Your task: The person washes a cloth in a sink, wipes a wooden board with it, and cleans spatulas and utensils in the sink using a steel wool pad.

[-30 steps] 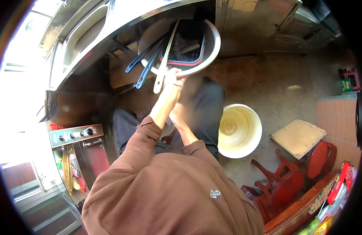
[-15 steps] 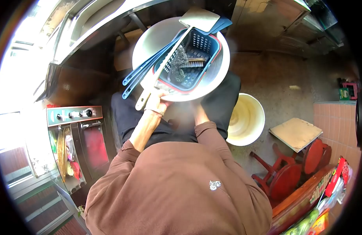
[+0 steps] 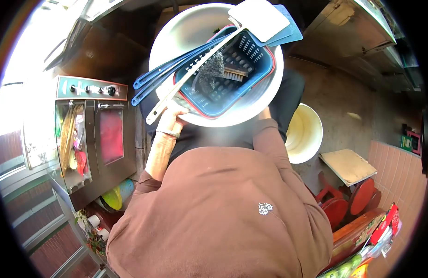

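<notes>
Far left: oven (image 3: 92,88), standing beside the wearer. Next, blue spatulas (image 3: 177,61) and a white spatula (image 3: 260,21) lie slantwise across the basin (image 3: 177,39), handles overhanging its left rim. The left hand (image 3: 172,119) is closed around the near-left rim, thumb uppermost; contact with the white handle cannot be determined. The basin is positioned above the legs, ahead of the torso. It contains a basket (image 3: 214,105) holding a scrubber (image 3: 211,72) and, right of it, a brush (image 3: 235,72). Right hand (image 3: 265,113): at the near-right rim, mostly hidden; opening and grip cannot be determined. Far right: bucket (image 3: 310,134), then board (image 3: 349,167).
</notes>
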A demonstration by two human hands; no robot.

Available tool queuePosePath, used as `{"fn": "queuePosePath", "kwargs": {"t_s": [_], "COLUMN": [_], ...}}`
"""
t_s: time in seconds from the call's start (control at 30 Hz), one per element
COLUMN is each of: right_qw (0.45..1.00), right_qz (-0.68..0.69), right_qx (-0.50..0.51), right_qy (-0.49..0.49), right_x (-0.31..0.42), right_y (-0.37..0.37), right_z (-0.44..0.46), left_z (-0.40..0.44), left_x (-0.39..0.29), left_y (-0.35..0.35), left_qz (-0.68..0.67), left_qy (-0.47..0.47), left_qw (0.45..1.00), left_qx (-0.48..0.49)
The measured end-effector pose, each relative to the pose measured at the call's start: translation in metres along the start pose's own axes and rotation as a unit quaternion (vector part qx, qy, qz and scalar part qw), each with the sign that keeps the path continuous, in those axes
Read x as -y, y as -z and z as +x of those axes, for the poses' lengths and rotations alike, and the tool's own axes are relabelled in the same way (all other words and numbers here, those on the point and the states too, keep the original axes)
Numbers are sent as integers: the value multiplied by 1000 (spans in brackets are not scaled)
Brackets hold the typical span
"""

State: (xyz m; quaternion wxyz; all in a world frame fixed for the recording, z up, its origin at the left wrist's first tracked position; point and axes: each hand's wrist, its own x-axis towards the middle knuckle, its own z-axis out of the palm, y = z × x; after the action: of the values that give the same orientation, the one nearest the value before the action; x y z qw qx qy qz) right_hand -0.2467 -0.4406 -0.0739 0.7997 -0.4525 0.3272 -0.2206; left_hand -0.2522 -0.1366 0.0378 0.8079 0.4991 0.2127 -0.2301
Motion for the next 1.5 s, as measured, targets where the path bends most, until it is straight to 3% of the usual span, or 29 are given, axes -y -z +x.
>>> {"fn": "queuePosePath", "kwargs": {"t_s": [0.27,0.53,0.7,0.77,0.87,0.93,1.1,1.27,1.33,1.5], "right_qw": [999,998,994,987,975,963,938,921,888,874], "right_qz": [36,35,94,93,148,160,157,147,136,151], "right_qx": [8,50,-10,-105,-125,-147,-241,-327,-414,-444], "right_qy": [-24,22,62,76,109,162,191,151,145,126], "right_x": [17,46,79,81,122,132,153,133,131,119], "right_y": [-2,-10,-8,13,22,49,104,166,169,192], "right_z": [17,6,-5,13,-3,-1,-23,-47,-62,-76], "left_z": [-13,1,19,29,21,29,55,45,49,46], "left_x": [-15,-32,-25,-20,-31,-36,-29,-44,-40,-47], "left_y": [46,56,49,54,27,27,31,-3,-6,-19], "left_qz": [14,42,-5,-25,-44,-52,-40,-6,-12,-12], "left_qy": [-80,-53,-17,44,-14,-1,5,31,29,1], "left_qw": [996,998,1000,999,999,999,999,999,999,999], "left_qx": [-28,-15,10,-20,-28,9,28,17,21,36]}}
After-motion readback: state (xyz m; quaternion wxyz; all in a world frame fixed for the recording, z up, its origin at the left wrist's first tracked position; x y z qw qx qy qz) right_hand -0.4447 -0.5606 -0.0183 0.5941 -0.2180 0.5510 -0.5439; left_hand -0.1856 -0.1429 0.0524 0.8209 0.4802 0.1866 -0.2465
